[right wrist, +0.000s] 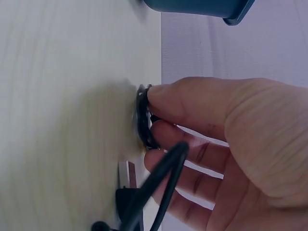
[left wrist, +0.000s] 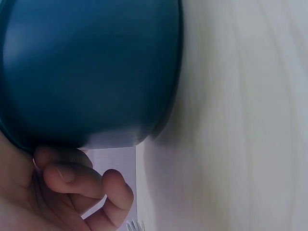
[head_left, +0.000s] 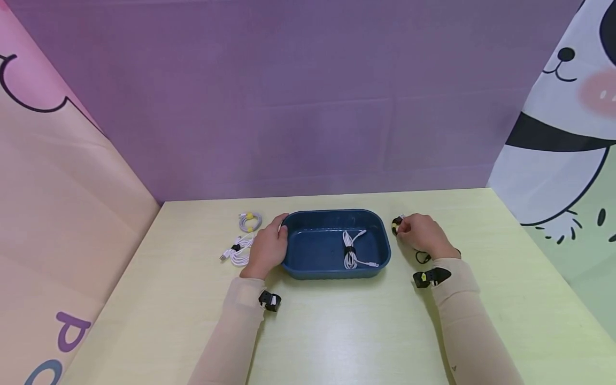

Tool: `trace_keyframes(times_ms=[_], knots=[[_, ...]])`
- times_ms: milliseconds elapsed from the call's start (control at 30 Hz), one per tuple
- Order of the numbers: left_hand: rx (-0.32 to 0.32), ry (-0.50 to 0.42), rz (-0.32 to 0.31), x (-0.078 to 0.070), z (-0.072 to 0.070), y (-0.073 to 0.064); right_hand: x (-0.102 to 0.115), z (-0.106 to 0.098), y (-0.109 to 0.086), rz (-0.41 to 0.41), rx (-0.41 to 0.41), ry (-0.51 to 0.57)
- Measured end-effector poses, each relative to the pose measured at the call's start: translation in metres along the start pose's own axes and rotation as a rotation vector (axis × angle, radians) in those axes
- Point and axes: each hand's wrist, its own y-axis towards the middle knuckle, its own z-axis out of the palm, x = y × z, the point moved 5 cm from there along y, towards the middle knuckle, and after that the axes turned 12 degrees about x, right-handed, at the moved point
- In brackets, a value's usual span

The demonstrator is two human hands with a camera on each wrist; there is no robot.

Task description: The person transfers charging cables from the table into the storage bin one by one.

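A blue plastic bin (head_left: 310, 275) stands on the table with a coiled white cable (head_left: 350, 254), bound by a black strap, inside at its right. My left hand (head_left: 270, 247) grips the bin's left rim, thumb over the edge; in the left wrist view its fingers (left wrist: 79, 180) curl beside the wall. To the right of the bin, my right hand (head_left: 425, 235) pinches a coiled black cable (right wrist: 143, 115) between thumb and fingers, low over the table. Near that wrist lies a black cable loop (head_left: 423, 258); a USB plug (right wrist: 127, 175) shows close below the fingers.
Left of the bin lie a grey cable coil (head_left: 250, 222) with yellow ties and a white cable coil (head_left: 239, 254) with a black strap, partly behind the left hand. A purple backdrop (head_left: 308, 107) rises at the table's back edge, with printed curtains at both sides.
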Motion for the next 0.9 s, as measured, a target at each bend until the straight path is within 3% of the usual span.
trace_keyframes(times_ms=[567, 900], knots=[[-0.003, -0.003, 0.003, -0.0011, -0.0007, -0.0006, 0.0004, 0.0003, -0.0021, 0.058, 0.017, -0.049], [0.01, -0.004, -0.016, -0.0011, -0.0003, -0.0009, 0.0015, 0.0008, -0.003, 0.04, 0.014, -0.084]])
